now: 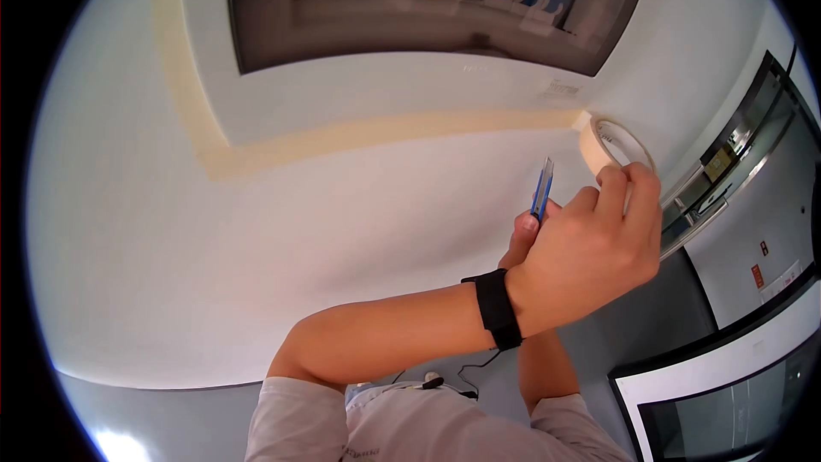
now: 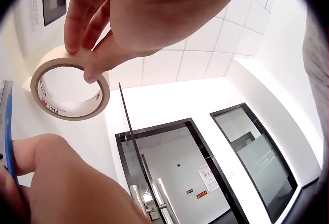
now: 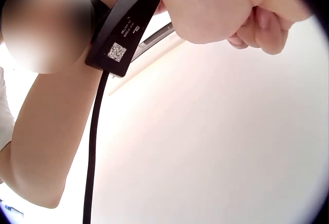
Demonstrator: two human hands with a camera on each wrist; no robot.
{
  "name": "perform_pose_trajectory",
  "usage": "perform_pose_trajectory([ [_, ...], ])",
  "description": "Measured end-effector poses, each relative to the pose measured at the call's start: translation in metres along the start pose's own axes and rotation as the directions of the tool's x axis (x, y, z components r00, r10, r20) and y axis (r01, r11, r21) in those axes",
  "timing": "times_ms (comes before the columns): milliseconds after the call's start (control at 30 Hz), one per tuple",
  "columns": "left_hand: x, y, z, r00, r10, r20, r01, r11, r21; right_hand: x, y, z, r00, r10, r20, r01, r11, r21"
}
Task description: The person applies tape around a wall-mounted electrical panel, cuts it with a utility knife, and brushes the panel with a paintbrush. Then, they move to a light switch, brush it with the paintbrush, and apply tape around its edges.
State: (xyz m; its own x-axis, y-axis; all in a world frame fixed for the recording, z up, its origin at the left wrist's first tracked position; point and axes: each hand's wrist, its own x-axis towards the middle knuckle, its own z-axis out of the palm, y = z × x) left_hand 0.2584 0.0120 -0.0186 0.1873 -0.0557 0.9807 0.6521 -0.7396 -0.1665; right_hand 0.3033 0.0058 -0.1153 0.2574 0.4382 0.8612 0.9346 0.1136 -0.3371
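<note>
**My left hand on the tape roll, my right hand on the cutter**

Tape roll: one, cream, inner core marked "2214"; between 2 and 3 o'clock in the head view. Pinched at its rim by my left thumb and fingers.

Cutter: one, blue and silver; tip toward 12 o'clock, just beside the roll at its 8 o'clock, apart from it. Gripped in my right hand, which sits partly hidden behind my left.

Tape strip: cream, on the wall along the left and lower sides of the breaker box, which stands at 12 o'clock; meets the roll at the roll's 10 o'clock.

Wristband: one, black, on my left wrist.
</note>
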Motion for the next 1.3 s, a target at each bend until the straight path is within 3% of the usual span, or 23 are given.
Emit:
perform_pose_trajectory([
  [67, -0.001, 0.0, 0.004, 1.0, 0.023, 0.007, -0.023, 1.0, -0.011, 0.005, -0.007, 0.0, 0.996, 0.079, -0.043, -0.08, 0.997, -0.015],
  [267, -0.005, 0.0, 0.015, 0.999, 0.04, -0.001, -0.04, 0.999, 0.0, 0.031, -0.005, 0.011, 0.963, -0.128, -0.238, 0.076, 0.973, -0.216],
  [333, -0.004, 0.001, 0.015, 1.0, -0.022, 0.011, 0.022, 1.0, -0.022, 0.039, -0.005, 0.012, 0.944, -0.176, -0.28, 0.097, 0.957, -0.274],
  [467, -0.002, -0.001, 0.015, 1.0, 0.009, 0.0, -0.009, 1.0, -0.026, 0.049, -0.01, 0.011, 0.915, -0.227, -0.335, 0.109, 0.935, -0.337],
  [1300, -0.005, -0.001, 0.016, 1.0, -0.011, 0.015, 0.011, 1.0, 0.006, 0.074, -0.022, 0.003, 0.828, -0.332, -0.451, 0.088, 0.873, -0.48],
])
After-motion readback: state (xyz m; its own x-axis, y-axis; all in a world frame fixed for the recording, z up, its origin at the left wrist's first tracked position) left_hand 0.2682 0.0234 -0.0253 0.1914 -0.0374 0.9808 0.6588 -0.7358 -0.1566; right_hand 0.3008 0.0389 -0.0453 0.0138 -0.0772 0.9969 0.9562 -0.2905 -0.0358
